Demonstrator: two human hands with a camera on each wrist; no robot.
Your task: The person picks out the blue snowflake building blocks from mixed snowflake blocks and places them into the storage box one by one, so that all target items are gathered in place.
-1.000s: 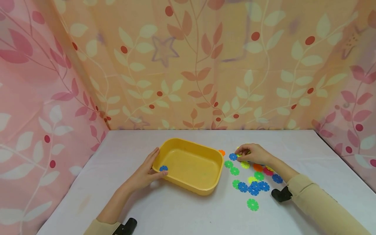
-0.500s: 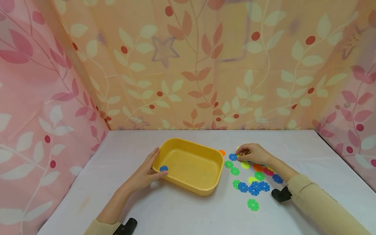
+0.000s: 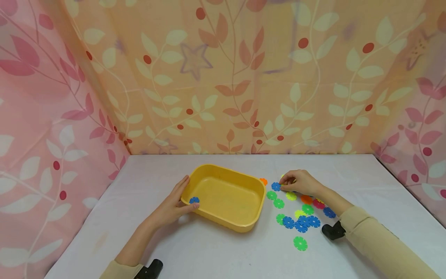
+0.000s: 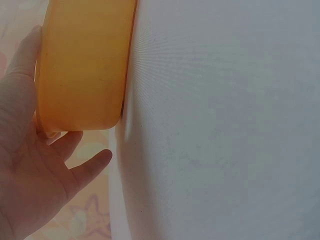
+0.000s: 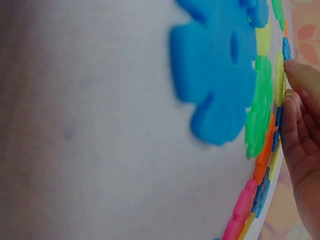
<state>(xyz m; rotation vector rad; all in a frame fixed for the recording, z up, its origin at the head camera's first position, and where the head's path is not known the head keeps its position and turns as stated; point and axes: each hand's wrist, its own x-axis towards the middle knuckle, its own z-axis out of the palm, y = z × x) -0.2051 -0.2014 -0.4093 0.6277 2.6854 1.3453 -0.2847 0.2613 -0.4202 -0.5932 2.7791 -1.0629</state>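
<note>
A yellow plastic basin (image 3: 223, 199) stands on the white-covered table, with one blue notched plastic disc (image 3: 194, 200) inside its near left corner. My left hand (image 3: 174, 203) grips the basin's left end, thumb over the near rim and fingers along the outer wall. In the left wrist view the basin wall (image 4: 85, 65) fills the upper left beside that hand. My right hand (image 3: 301, 182) is bent low over the loose discs, its fingertips pinching the right edge of another blue disc (image 3: 275, 186). In the right wrist view a yellow disc (image 5: 279, 80) overlaps those fingertips.
Several notched discs in green (image 3: 300, 243), blue (image 3: 302, 222), orange (image 3: 306, 199) and pink (image 3: 317, 204) lie scattered and partly stacked right of the basin. Patterned curtains (image 3: 223, 77) surround the table's back and sides. A black wrist mount (image 3: 333, 230) sits below the right sleeve.
The blue disc at my right fingertips has shifted very slightly left. My left hand and the basin keep their place.
</note>
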